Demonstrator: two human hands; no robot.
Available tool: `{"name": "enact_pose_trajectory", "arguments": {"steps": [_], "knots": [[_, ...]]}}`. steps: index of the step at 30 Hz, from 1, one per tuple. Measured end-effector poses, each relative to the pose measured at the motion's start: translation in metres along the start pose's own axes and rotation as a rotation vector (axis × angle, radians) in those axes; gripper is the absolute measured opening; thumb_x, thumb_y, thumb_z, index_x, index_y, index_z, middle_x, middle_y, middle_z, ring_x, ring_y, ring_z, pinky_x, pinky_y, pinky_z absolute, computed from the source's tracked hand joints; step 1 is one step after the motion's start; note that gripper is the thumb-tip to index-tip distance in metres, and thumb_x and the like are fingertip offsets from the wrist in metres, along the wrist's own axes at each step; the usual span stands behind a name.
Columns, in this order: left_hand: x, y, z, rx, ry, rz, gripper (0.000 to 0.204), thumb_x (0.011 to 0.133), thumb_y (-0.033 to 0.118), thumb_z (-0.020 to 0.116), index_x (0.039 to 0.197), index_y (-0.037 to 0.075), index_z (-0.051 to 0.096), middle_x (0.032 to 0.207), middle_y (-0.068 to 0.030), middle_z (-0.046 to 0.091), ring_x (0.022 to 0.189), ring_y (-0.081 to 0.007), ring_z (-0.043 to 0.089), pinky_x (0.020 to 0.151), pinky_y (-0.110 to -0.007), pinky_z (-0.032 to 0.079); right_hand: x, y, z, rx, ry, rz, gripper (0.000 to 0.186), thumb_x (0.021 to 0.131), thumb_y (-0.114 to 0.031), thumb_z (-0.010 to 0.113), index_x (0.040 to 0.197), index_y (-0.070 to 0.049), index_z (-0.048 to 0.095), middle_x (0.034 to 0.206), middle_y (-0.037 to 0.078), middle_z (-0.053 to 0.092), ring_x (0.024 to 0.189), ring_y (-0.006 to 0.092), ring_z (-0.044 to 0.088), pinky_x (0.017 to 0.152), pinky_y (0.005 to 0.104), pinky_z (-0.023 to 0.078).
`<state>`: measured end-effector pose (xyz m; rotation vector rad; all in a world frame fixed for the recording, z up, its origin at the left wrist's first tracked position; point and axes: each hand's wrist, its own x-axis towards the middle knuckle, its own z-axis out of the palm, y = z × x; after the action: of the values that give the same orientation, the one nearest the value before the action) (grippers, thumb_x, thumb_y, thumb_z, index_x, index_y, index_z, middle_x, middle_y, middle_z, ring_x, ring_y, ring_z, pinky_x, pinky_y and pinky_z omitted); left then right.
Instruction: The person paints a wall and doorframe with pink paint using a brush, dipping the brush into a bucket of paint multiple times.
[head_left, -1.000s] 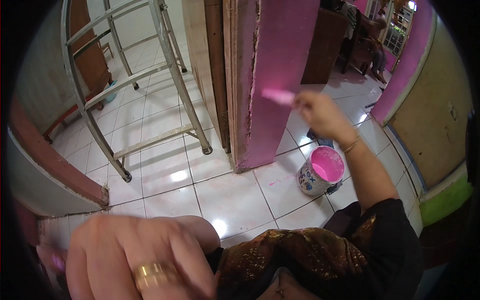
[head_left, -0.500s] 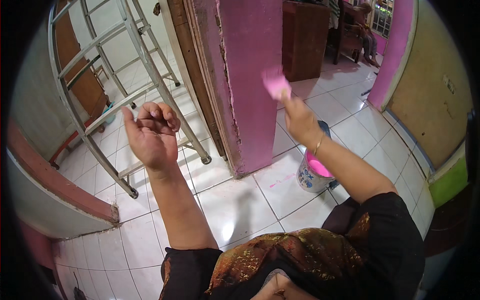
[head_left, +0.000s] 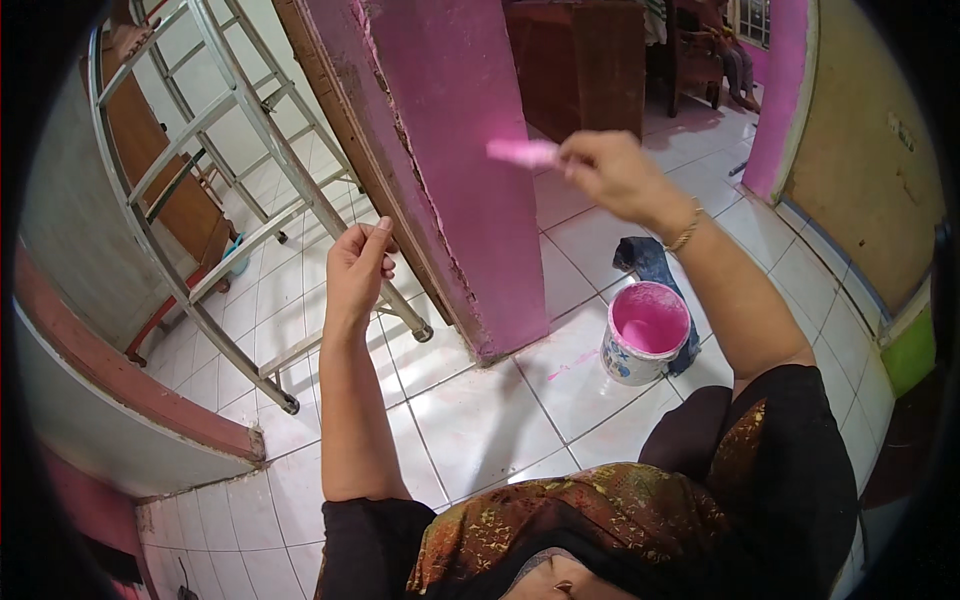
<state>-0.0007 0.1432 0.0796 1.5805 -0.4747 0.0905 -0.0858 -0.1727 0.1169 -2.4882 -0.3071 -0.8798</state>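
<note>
My right hand (head_left: pixel 615 180) is closed around the handle of a paintbrush (head_left: pixel 522 152) with pink bristles, blurred by motion. The brush lies level in front of the pink wall end (head_left: pixel 465 150); whether it touches the paint cannot be told. My left hand (head_left: pixel 360 262) is raised with its fingers curled in and thumb up, nothing seen in it, in front of a leg of the metal ladder (head_left: pixel 270 125). Below my right forearm stands a white bucket (head_left: pixel 632 368) of bright pink paint, a dark blue cloth (head_left: pixel 650 262) behind it.
A rough wooden door frame (head_left: pixel 375 180) edges the pink wall. Pink drips mark the white tiled floor (head_left: pixel 490 415). At top left a person's bare hand or foot (head_left: pixel 130 42) rests on the ladder. Another person (head_left: pixel 735 70) sits far back, past a brown cabinet (head_left: pixel 605 70).
The brush has swung left and down from tilted to level, over the wall. My left hand has moved right, its palm turning and its fingers closing. A hand or foot shows on the ladder.
</note>
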Motion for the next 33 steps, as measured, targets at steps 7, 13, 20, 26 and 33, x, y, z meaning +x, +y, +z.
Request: {"name": "enact_pose_trajectory", "arguments": {"steps": [7, 13, 20, 26, 33], "knots": [[0.014, -0.021, -0.014, 0.458, -0.057, 0.028, 0.062, 0.089, 0.037, 0.062, 0.128, -0.008, 0.046, 0.096, -0.0089, 0.059, 0.081, -0.0137, 0.053, 0.075, -0.026, 0.043, -0.041, -0.010, -0.081, -0.043, -0.179, 0.210, 0.019, 0.077, -0.003, 0.062, 0.095, 0.003, 0.063, 0.078, 0.011, 0.066, 0.072, 0.0171, 0.059, 0.067, 0.0300, 0.047], [0.012, -0.047, -0.007, 0.175, -0.175, -0.188, 0.094, 0.090, 0.067, 0.026, 0.142, -0.010, 0.014, 0.150, -0.0256, 0.012, 0.140, -0.0387, 0.012, 0.113, -0.045, 0.016, -0.102, 0.090, -0.011, -0.541, -0.799, 0.335, 0.023, 0.065, -0.011, 0.072, 0.085, -0.001, 0.069, 0.085, 0.018, 0.067, 0.078, 0.0326, 0.065, 0.069, 0.0380, 0.052], [0.021, -0.082, 0.006, 0.052, -0.195, -0.224, 0.098, 0.087, 0.073, 0.012, 0.144, -0.007, 0.006, 0.152, -0.0238, 0.000, 0.142, -0.0350, -0.002, 0.115, -0.044, 0.001, -0.163, 0.152, 0.082, -0.636, -1.107, 0.351, 0.022, 0.069, -0.016, 0.072, 0.087, -0.003, 0.071, 0.091, 0.018, 0.068, 0.087, 0.0313, 0.067, 0.074, 0.0395, 0.053], [0.027, -0.094, -0.010, -0.022, -0.056, -0.243, 0.098, 0.086, 0.074, 0.016, 0.145, -0.004, 0.012, 0.153, -0.0203, 0.008, 0.142, -0.0345, 0.000, 0.114, -0.044, 0.002, -0.193, 0.182, 0.118, -0.591, -1.115, 0.295, 0.026, 0.070, -0.017, 0.072, 0.094, -0.005, 0.071, 0.097, 0.017, 0.068, 0.094, 0.0312, 0.066, 0.081, 0.0402, 0.051], [0.026, -0.088, 0.020, -0.095, -0.147, -0.195, 0.101, 0.083, 0.078, 0.017, 0.143, -0.002, 0.025, 0.147, -0.0149, 0.029, 0.138, -0.0291, 0.020, 0.113, -0.039, 0.009, -0.225, 0.212, 0.144, -0.566, -1.158, 0.395, 0.029, 0.068, -0.015, 0.075, 0.096, -0.006, 0.072, 0.099, 0.015, 0.068, 0.096, 0.0285, 0.065, 0.084, 0.0383, 0.051]]}}
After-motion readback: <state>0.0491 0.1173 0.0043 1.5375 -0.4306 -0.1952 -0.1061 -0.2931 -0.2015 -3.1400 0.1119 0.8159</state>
